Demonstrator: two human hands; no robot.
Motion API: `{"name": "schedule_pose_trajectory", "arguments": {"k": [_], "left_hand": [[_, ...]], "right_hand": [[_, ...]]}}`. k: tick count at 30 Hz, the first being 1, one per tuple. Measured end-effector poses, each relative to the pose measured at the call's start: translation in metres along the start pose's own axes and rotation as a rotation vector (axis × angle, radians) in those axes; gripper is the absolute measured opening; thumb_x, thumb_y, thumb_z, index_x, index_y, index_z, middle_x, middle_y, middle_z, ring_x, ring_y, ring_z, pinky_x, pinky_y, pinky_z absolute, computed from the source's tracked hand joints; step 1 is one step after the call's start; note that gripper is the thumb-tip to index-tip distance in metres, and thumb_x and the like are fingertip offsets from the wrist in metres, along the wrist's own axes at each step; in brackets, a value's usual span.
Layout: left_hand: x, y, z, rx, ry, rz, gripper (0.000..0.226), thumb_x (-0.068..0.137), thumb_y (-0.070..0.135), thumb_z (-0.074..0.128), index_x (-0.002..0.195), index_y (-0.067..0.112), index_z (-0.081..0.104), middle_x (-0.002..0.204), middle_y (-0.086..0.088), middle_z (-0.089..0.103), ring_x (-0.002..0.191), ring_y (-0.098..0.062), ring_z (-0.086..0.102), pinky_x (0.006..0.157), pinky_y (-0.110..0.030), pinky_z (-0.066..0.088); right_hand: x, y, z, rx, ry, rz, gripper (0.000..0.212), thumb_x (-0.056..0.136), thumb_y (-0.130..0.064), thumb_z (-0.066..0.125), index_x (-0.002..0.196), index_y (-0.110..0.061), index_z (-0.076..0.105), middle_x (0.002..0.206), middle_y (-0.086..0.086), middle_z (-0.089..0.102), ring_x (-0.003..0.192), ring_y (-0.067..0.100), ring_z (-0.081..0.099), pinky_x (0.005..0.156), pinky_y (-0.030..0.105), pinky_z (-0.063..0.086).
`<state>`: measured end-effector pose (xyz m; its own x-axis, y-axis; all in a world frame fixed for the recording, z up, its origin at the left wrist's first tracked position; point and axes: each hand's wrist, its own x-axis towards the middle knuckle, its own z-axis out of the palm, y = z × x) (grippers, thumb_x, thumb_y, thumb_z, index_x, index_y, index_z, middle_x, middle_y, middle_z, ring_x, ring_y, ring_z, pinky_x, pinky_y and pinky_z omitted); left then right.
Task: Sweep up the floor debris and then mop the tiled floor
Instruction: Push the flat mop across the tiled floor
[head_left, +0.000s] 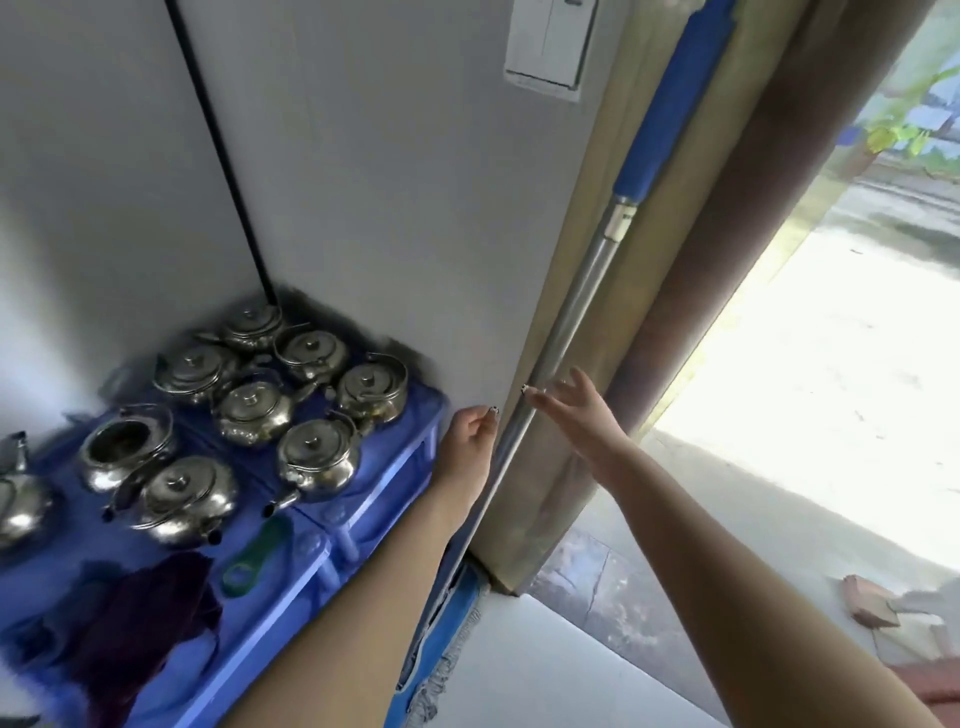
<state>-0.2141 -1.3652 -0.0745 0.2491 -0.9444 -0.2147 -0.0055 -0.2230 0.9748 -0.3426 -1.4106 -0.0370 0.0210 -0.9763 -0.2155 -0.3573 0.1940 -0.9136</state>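
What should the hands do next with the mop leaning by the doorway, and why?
Probably close the right hand around the mop pole: it leans on the door frame, the left hand sits opposite, and neither grips it yet.

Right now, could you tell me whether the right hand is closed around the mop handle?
No, the right hand has its fingers spread straight beside the metal mop handle, not curled round it.

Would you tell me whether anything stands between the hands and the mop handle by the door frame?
Nothing visible does. The mop handle leans at the wall's edge, the left hand just left of it, the right hand at its right; the kettles sit well aside.
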Motion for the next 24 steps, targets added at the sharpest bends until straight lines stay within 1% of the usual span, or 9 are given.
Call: {"name": "schedule_pose_trajectory", "arguments": {"k": [3, 6, 8, 12, 14, 16, 19, 21, 24], "left_hand": [[0.014, -0.008, 0.010, 0.029, 0.030, -0.006, 0.033, 0.097, 0.023, 0.048, 0.122, 0.002, 0.052, 0.122, -0.010, 0.058, 0.104, -0.011, 0.052, 0.077, -0.008, 0.035], [0.024, -0.022, 0.022, 0.114, 0.031, -0.029, 0.037, 0.095, 0.030, 0.050, 0.117, 0.001, 0.054, 0.116, -0.015, 0.061, 0.110, -0.022, 0.056, 0.083, -0.022, 0.041], [0.027, -0.027, 0.030, 0.171, 0.051, -0.030, 0.035, 0.093, 0.037, 0.053, 0.105, 0.004, 0.056, 0.100, -0.015, 0.061, 0.099, -0.027, 0.058, 0.079, -0.031, 0.043], [0.025, -0.023, 0.044, 0.137, 0.214, -0.027, 0.023, 0.089, 0.037, 0.059, 0.100, 0.017, 0.056, 0.079, 0.006, 0.056, 0.069, -0.004, 0.052, 0.057, -0.009, 0.038], [0.025, -0.020, 0.047, 0.167, 0.286, -0.046, 0.024, 0.091, 0.036, 0.056, 0.097, 0.013, 0.057, 0.079, -0.005, 0.059, 0.072, -0.015, 0.055, 0.066, -0.022, 0.040], [0.018, -0.018, 0.049, 0.217, 0.344, -0.089, 0.037, 0.095, 0.038, 0.046, 0.107, 0.005, 0.058, 0.093, -0.016, 0.061, 0.088, -0.026, 0.056, 0.072, -0.030, 0.039], [-0.001, -0.020, 0.052, 0.200, 0.419, -0.120, 0.038, 0.098, 0.040, 0.036, 0.108, 0.007, 0.053, 0.097, -0.011, 0.057, 0.091, -0.021, 0.052, 0.072, -0.023, 0.040], [-0.010, -0.021, 0.055, 0.172, 0.451, -0.112, 0.031, 0.099, 0.039, 0.032, 0.100, 0.013, 0.048, 0.094, -0.006, 0.053, 0.089, -0.017, 0.048, 0.063, -0.016, 0.036], [-0.021, -0.022, 0.052, 0.169, 0.515, -0.113, 0.037, 0.099, 0.044, 0.026, 0.102, 0.014, 0.048, 0.101, -0.005, 0.055, 0.096, -0.017, 0.050, 0.079, -0.027, 0.036]], "right_hand": [[0.032, -0.008, -0.006, 0.017, -0.126, -0.071, 0.056, 0.073, -0.021, 0.079, 0.121, -0.010, 0.052, 0.121, 0.008, 0.062, 0.112, 0.020, 0.059, 0.099, 0.034, 0.046], [0.057, -0.010, -0.006, 0.078, -0.341, -0.109, 0.049, 0.075, -0.006, 0.076, 0.118, -0.013, 0.054, 0.116, 0.010, 0.066, 0.096, 0.013, 0.066, 0.090, 0.027, 0.052], [0.070, -0.011, -0.005, 0.040, -0.477, -0.162, 0.042, 0.079, -0.008, 0.073, 0.116, -0.013, 0.055, 0.112, 0.010, 0.068, 0.087, 0.004, 0.067, 0.084, 0.021, 0.054], [0.079, -0.020, -0.003, -0.086, -0.612, -0.283, 0.016, 0.088, -0.021, 0.064, 0.100, -0.011, 0.062, 0.105, 0.018, 0.068, 0.102, 0.027, 0.065, 0.096, 0.044, 0.049], [0.078, -0.025, -0.001, -0.101, -0.709, -0.322, 0.015, 0.091, -0.028, 0.058, 0.085, -0.016, 0.063, 0.107, 0.024, 0.066, 0.106, 0.035, 0.061, 0.097, 0.049, 0.047], [0.074, -0.027, -0.001, -0.107, -0.803, -0.358, 0.018, 0.092, -0.033, 0.056, 0.080, -0.023, 0.063, 0.106, 0.020, 0.068, 0.105, 0.033, 0.062, 0.096, 0.043, 0.048], [0.058, -0.030, 0.006, -0.018, -0.897, -0.397, 0.008, 0.091, -0.022, 0.059, 0.084, -0.022, 0.063, 0.097, 0.016, 0.071, 0.092, 0.026, 0.067, 0.084, 0.029, 0.053], [0.048, -0.029, 0.012, 0.055, -0.904, -0.398, 0.011, 0.089, -0.016, 0.062, 0.081, -0.010, 0.064, 0.082, 0.008, 0.073, 0.079, 0.017, 0.069, 0.074, 0.020, 0.054], [0.027, -0.035, 0.020, 0.099, -0.949, -0.411, 0.024, 0.089, -0.021, 0.062, 0.070, -0.007, 0.062, 0.060, -0.002, 0.070, 0.062, 0.017, 0.067, 0.060, 0.025, 0.054]]}}
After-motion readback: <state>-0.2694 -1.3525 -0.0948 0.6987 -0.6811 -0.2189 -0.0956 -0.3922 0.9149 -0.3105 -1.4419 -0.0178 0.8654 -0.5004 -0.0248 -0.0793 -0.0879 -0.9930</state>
